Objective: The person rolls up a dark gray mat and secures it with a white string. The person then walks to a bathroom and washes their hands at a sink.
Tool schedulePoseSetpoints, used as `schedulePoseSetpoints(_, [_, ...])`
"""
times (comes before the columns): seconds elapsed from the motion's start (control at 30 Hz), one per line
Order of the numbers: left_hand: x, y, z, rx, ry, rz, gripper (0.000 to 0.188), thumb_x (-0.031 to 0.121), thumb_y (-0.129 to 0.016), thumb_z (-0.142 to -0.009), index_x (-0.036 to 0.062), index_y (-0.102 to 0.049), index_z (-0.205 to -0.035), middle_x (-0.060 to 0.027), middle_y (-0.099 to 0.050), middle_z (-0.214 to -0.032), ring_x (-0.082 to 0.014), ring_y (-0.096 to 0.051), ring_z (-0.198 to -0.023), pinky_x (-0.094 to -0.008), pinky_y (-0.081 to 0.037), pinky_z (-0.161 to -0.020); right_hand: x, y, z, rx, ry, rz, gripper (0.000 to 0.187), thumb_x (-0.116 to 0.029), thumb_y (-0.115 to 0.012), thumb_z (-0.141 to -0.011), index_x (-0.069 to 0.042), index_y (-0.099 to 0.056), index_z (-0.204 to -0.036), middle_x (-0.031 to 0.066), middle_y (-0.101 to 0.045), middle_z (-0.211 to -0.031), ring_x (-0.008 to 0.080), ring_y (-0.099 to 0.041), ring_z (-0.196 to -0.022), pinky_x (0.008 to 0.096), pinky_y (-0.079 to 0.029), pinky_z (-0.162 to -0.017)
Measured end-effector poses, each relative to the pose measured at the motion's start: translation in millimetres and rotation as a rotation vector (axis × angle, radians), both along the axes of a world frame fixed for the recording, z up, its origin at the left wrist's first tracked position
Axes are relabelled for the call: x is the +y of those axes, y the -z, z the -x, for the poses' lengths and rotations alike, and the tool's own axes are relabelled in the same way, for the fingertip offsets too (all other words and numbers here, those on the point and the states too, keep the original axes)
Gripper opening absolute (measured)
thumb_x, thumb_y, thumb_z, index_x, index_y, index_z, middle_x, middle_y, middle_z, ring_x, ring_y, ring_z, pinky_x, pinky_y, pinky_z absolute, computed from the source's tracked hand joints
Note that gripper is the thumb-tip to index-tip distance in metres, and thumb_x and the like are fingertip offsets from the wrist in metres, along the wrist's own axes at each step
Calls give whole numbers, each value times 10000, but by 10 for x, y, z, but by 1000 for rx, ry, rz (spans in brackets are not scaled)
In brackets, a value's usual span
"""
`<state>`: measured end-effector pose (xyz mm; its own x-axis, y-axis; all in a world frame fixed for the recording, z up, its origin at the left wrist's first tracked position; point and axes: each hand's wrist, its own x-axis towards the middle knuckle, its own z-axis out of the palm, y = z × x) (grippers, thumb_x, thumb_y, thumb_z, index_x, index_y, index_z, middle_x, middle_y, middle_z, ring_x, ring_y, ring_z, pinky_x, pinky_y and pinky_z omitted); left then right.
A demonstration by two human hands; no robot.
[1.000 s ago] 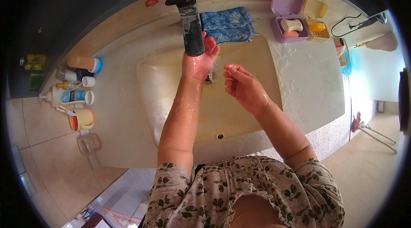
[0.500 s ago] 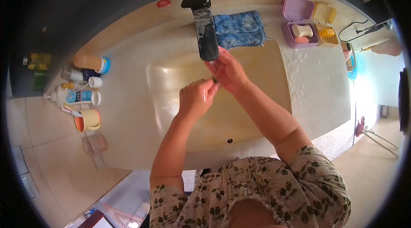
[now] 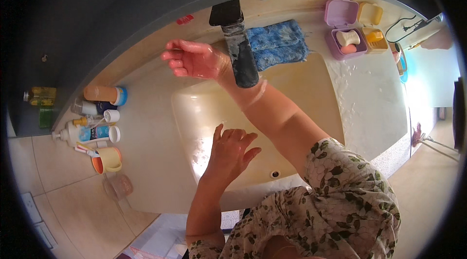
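My right arm stretches across the sink [image 3: 296, 127], its wet forearm under the black faucet [image 3: 242, 59]. Water runs over the skin by the spout. Past the faucet's left side, my right hand [image 3: 192, 59] is palm up, wet, with loosely curled fingers and nothing in it. My left hand [image 3: 231, 151] hangs over the near left part of the basin, fingers apart and empty. A folded blue cloth [image 3: 277, 44] lies behind the basin, just right of the faucet.
At the left stand several bottles [image 3: 92, 133], a cream cup [image 3: 109, 160] with toothbrushes and a clear glass [image 3: 118, 187]. Open purple [image 3: 346, 45] and yellow [image 3: 374, 40] soap boxes sit back right. A dark cabinet edge [image 3: 160, 10] overhangs the back.
My hands were together under the spout and have come apart. The right hand has gone up and left past the faucet; the left has dropped toward me and opened.
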<state>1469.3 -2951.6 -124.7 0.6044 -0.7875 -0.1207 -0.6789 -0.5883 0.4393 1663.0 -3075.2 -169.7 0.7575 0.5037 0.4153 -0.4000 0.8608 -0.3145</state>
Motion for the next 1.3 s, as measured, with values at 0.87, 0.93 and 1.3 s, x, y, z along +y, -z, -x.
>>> schedulePoseSetpoints(0.87, [-739,691,-749,1521,-584,1483,373,270,-503,-932,23,-479,-1211,-91,-581,-1129,-217,-540,-1052,-367,-430,-938,-707,142,1791,-348,1188,1784,294,-309,-667,-812,-30,-574,-819,95,-557,-590,159,-583,-595,320,-454,-552])
schedulePoseSetpoints(0.93, [-830,756,-792,1534,-563,1423,354,223,-524,-923,10,-469,-1200,-79,-581,-1052,-168,-574,-911,-284,-476,-785,-796,67,1965,-58,954,1724,321,-352,-644,-830,-38,-580,-816,68,-554,-607,146,-552,-586,305,-439,-548])
schedulePoseSetpoints(1.3, [-1213,603,-847,-328,-324,624,198,287,-663,-821,94,-621,-820,-18,-509,-634,-191,-524,-585,-317,-413,-552,-989,-32,2338,554,612,1230,239,-297,-553,-921,-63,-599,-922,-18,-533,-744,77,-473,-627,232,-413,-599])
